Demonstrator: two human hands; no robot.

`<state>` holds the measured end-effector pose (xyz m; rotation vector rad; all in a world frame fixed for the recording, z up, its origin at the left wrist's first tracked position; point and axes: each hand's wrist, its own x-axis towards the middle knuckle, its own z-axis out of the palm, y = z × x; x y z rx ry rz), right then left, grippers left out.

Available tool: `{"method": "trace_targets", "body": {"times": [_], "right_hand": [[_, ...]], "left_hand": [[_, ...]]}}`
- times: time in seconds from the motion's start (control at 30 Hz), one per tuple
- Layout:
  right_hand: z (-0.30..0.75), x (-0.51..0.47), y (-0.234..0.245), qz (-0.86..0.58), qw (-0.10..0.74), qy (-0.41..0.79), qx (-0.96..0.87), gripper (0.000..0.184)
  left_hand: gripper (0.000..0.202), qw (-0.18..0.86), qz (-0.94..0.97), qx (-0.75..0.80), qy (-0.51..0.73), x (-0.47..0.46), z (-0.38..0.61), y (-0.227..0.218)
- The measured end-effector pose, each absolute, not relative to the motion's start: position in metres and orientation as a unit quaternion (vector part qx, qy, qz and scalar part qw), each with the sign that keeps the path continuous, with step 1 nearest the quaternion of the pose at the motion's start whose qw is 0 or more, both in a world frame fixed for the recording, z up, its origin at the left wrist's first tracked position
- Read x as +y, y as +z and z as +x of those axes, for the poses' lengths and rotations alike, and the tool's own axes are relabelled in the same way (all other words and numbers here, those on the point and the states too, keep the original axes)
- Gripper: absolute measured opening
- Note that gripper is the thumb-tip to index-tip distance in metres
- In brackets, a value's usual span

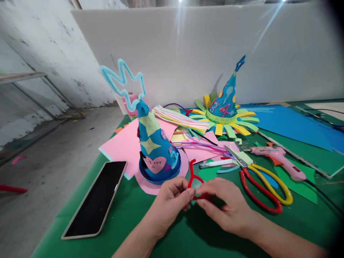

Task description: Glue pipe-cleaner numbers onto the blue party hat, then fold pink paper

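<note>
Both of my hands pinch a red pipe cleaner (192, 176) bent into a loop, low over the green table (139, 211). My left hand (172, 199) grips the loop's left side with thumb and fingers closed. My right hand (225, 206) holds its lower right part, fingers pressed together. Just behind my hands stands a blue cone party hat (156, 147) with a pink heart, yellow shapes and a light-blue zigzag pipe cleaner (122, 80) on top.
A dark phone (96, 199) lies at the left. Red-and-yellow scissors (258, 179), a white pen (215, 164) and a pink glue gun (279, 159) lie at the right. A second decorated hat (225, 100), pink and blue paper sheets and pipe cleaner bundles sit behind. White board at the back.
</note>
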<state>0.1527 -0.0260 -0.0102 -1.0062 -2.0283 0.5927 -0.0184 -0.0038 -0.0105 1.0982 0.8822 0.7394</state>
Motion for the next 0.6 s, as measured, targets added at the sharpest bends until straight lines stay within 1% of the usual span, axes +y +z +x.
{"method": "trace_targets", "body": {"times": [0.07,0.13,0.2,0.3,0.33,0.47,0.6], "right_hand": [[0.154,-0.026,-0.010,-0.426,0.426,0.303,-0.738,0.023],[0.155,-0.024,-0.009,-0.451,0.442,0.332,-0.701,0.026],[0.155,-0.021,-0.008,-0.461,0.421,0.319,-0.714,0.031],[0.155,-0.017,-0.008,-0.447,0.374,0.282,-0.762,0.045],[0.155,-0.016,-0.009,-0.441,0.366,0.271,-0.773,0.046],[0.154,-0.015,-0.010,-0.437,0.375,0.237,-0.782,0.038],[0.155,-0.017,-0.012,-0.431,0.388,0.234,-0.780,0.037]], "left_hand": [[0.028,0.692,0.486,0.413,0.337,-0.003,-0.018,-0.011],[0.028,0.690,0.482,0.421,0.337,-0.003,-0.018,-0.011],[0.027,0.696,0.476,0.420,0.335,-0.002,-0.019,-0.010],[0.027,0.712,0.464,0.410,0.331,-0.002,-0.019,-0.010],[0.026,0.716,0.459,0.408,0.332,-0.002,-0.019,-0.009],[0.027,0.728,0.445,0.399,0.337,-0.003,-0.019,-0.010],[0.023,0.736,0.435,0.385,0.349,-0.004,-0.017,-0.011]]}}
